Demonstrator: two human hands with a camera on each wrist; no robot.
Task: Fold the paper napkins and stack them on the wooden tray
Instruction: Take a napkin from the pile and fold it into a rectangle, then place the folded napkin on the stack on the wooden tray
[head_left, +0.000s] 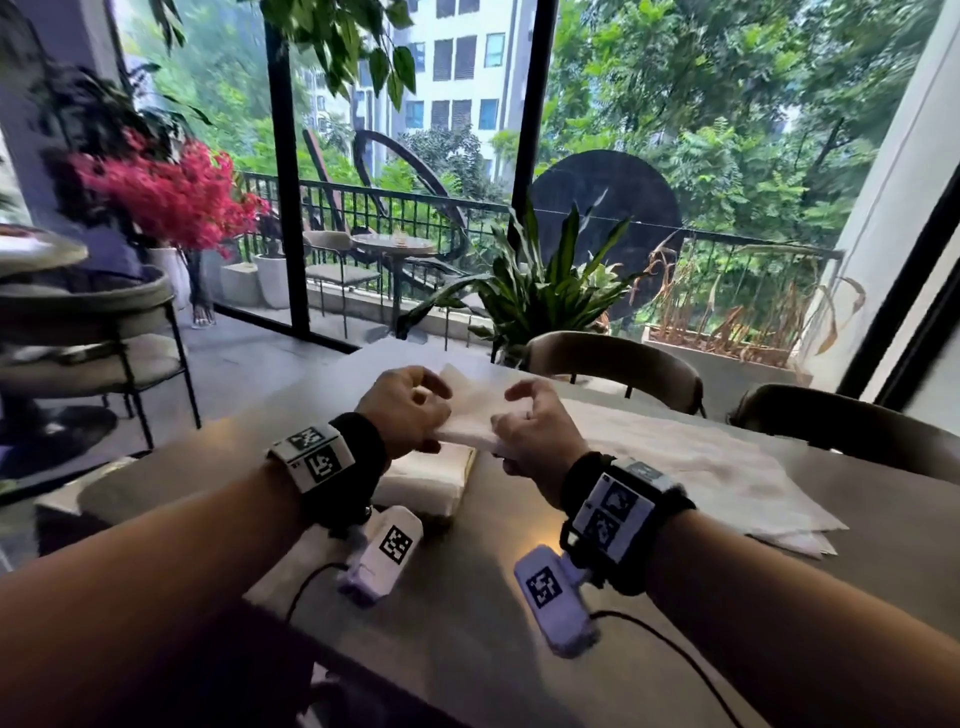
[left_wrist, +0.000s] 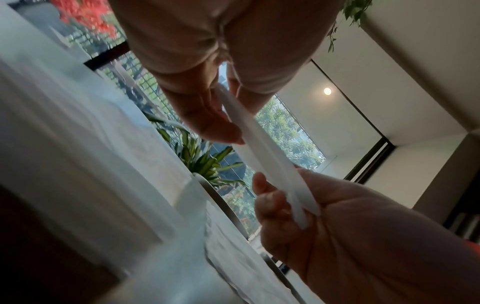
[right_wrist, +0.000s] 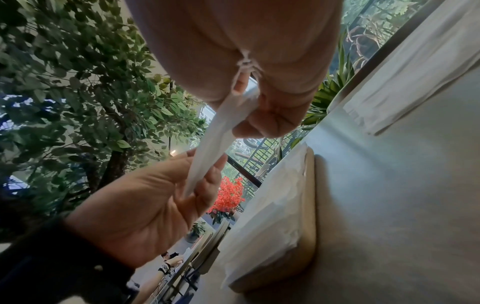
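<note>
Grey tabletop (head_left: 467, 597) is stretching before us toward a glass wall, a balcony and trees beyond. We are holding a folded white napkin (head_left: 470, 410) above it, between both hands: our left hand (head_left: 402, 408) is pinching its left end, thumb over fingers, and our right hand (head_left: 530, 434) is gripping its right end. Directly below, a stack of folded napkins (head_left: 423, 480) is resting on the wooden tray (right_wrist: 310, 236). Unfolded napkins (head_left: 691, 462) are lying spread on the table to the right. Two chair backs are standing at the far edge.
</note>
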